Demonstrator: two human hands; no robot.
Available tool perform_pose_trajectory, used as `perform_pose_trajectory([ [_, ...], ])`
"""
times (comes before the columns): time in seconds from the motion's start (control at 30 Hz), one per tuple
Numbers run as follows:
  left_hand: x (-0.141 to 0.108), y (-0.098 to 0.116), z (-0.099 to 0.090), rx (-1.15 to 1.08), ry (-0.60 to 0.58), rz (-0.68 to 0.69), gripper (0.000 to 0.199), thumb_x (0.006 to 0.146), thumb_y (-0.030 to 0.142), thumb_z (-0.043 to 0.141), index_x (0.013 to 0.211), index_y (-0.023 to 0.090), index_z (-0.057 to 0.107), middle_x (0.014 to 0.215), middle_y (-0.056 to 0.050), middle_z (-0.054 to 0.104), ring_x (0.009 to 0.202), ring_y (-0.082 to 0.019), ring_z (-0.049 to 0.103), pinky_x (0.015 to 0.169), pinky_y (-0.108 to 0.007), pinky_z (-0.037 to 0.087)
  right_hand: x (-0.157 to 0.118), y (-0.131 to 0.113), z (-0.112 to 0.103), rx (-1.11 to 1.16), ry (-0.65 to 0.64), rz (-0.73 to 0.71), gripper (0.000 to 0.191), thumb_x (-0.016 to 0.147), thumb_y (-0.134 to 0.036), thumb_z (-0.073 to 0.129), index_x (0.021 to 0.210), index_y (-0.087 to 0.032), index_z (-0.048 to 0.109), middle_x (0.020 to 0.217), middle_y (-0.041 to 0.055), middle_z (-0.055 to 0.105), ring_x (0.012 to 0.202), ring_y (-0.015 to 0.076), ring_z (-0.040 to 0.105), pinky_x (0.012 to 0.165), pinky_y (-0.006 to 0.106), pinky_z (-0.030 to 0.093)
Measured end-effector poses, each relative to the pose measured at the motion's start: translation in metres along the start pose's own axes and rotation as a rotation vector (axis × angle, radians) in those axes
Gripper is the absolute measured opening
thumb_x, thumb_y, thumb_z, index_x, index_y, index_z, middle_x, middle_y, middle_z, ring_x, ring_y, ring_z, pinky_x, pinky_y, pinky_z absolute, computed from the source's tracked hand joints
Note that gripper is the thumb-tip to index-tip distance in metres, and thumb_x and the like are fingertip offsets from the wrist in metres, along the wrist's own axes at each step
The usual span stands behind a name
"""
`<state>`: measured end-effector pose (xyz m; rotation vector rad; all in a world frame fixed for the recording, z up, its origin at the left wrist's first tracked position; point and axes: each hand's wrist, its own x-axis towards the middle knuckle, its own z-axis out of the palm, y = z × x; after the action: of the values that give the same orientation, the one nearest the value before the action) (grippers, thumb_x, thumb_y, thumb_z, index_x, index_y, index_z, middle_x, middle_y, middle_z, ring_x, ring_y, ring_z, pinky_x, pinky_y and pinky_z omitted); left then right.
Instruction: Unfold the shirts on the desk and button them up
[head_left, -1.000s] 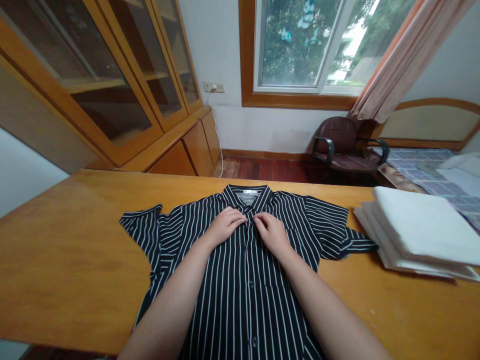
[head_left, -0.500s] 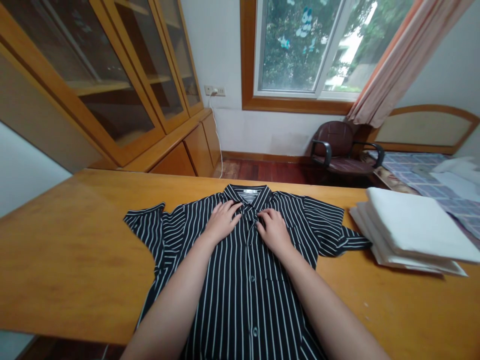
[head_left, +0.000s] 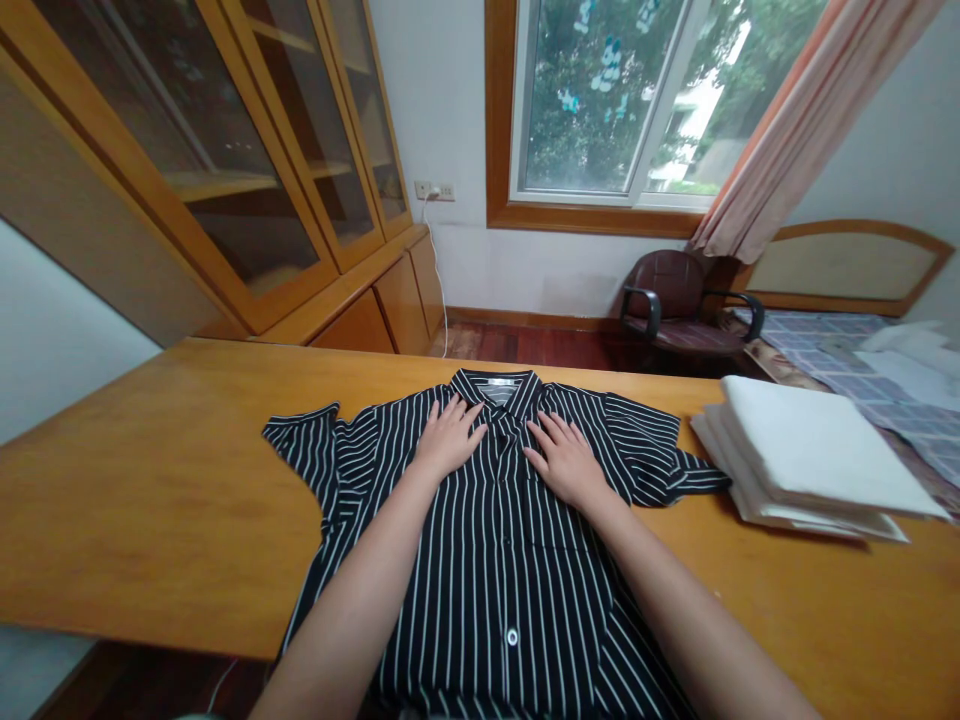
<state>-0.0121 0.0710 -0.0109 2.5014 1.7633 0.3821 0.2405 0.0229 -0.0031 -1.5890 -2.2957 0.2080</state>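
Observation:
A black shirt (head_left: 472, 560) with white stripes lies front up on the wooden table (head_left: 150, 480), its collar (head_left: 519, 397) toward the far edge and its sleeves out to the sides. My left hand (head_left: 448, 437) rests on the chest just below the collar, fingers spread. On the other side of the button line, my right hand (head_left: 566, 458) lies on the cloth near the pocket, its fingers apart too. Neither hand grips the fabric. The shirt's lower end runs out of view at the bottom.
Folded white cloths (head_left: 817, 445) are stacked on the table at the right, close to the right sleeve. Beyond the table are a chair (head_left: 671, 300), a bed (head_left: 877, 370) and a wooden cabinet (head_left: 352, 290) at the left.
My right hand has moved right, away from the button line, and its fingers have spread. The left hand has stayed near the collar. The view has shifted slightly.

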Motion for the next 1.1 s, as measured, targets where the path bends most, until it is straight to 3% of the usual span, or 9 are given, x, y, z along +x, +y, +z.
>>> perform_pose_trajectory([
  [0.27, 0.001, 0.002, -0.006, 0.035, -0.036, -0.016, 0.058, 0.101, 0.054, 0.031, 0.149, 0.025, 0.044, 0.154, -0.011, 0.044, 0.149, -0.030, 0.028, 0.121, -0.057, 0.014, -0.010, 0.018, -0.010, -0.002, -0.001, 0.007, 0.051, 0.099, -0.043, 0.048, 0.143, -0.019, 0.052, 0.156, 0.0124, 0.041, 0.147, 0.0286, 0.032, 0.120, 0.052, 0.025],
  [0.5, 0.001, -0.014, -0.008, 0.052, -0.059, -0.027, 0.060, 0.101, 0.055, 0.028, 0.150, 0.025, 0.043, 0.155, -0.011, 0.043, 0.150, -0.029, 0.026, 0.121, -0.057, 0.012, -0.041, 0.040, -0.043, 0.045, 0.099, -0.028, 0.032, 0.097, -0.030, 0.049, 0.120, -0.019, 0.069, 0.135, 0.0105, 0.062, 0.125, 0.0270, 0.055, 0.110, 0.046, 0.042],
  [0.63, 0.000, -0.021, -0.011, 0.055, -0.067, -0.036, 0.059, 0.101, 0.054, 0.029, 0.151, 0.025, 0.042, 0.156, -0.011, 0.042, 0.150, -0.029, 0.025, 0.121, -0.056, 0.013, -0.061, 0.069, -0.064, -0.018, 0.210, 0.087, 0.029, 0.096, -0.023, 0.045, 0.110, -0.021, 0.070, 0.112, 0.0110, 0.069, 0.106, 0.0276, 0.059, 0.097, 0.043, 0.048],
  [0.77, 0.000, -0.020, -0.012, 0.065, -0.063, -0.044, 0.058, 0.101, 0.053, 0.029, 0.150, 0.025, 0.043, 0.155, -0.011, 0.043, 0.150, -0.029, 0.026, 0.121, -0.056, 0.013, -0.079, 0.103, -0.076, -0.184, 0.296, 0.249, 0.027, 0.095, -0.020, 0.043, 0.107, -0.015, 0.067, 0.103, 0.0144, 0.066, 0.097, 0.0279, 0.059, 0.091, 0.040, 0.047],
  [0.9, 0.000, -0.019, -0.012, 0.072, -0.062, -0.046, 0.059, 0.101, 0.053, 0.028, 0.150, 0.025, 0.043, 0.155, -0.011, 0.043, 0.150, -0.028, 0.026, 0.121, -0.056, 0.014, -0.090, 0.121, -0.078, -0.368, 0.150, 0.354, 0.020, 0.092, -0.019, 0.049, 0.101, -0.013, 0.065, 0.100, 0.0168, 0.064, 0.088, 0.0287, 0.060, 0.081, 0.039, 0.046],
  [1.0, 0.000, -0.020, -0.010, 0.075, -0.052, -0.044, 0.058, 0.101, 0.053, 0.029, 0.149, 0.024, 0.044, 0.155, -0.011, 0.044, 0.149, -0.029, 0.027, 0.121, -0.056, 0.015, -0.091, 0.123, -0.074, -0.380, 0.038, 0.357, 0.018, 0.091, -0.024, 0.055, 0.101, -0.013, 0.065, 0.098, 0.0177, 0.065, 0.086, 0.0293, 0.062, 0.080, 0.039, 0.046],
  [1.1, 0.000, -0.021, -0.008, 0.061, -0.019, -0.043, 0.056, 0.100, 0.051, 0.033, 0.147, 0.024, 0.047, 0.153, -0.011, 0.046, 0.147, -0.029, 0.031, 0.121, -0.056, 0.017, -0.087, 0.123, -0.070, -0.358, 0.012, 0.379, 0.024, 0.088, -0.030, 0.063, 0.105, -0.012, 0.064, 0.097, 0.0183, 0.066, 0.086, 0.0304, 0.064, 0.079, 0.039, 0.046],
])
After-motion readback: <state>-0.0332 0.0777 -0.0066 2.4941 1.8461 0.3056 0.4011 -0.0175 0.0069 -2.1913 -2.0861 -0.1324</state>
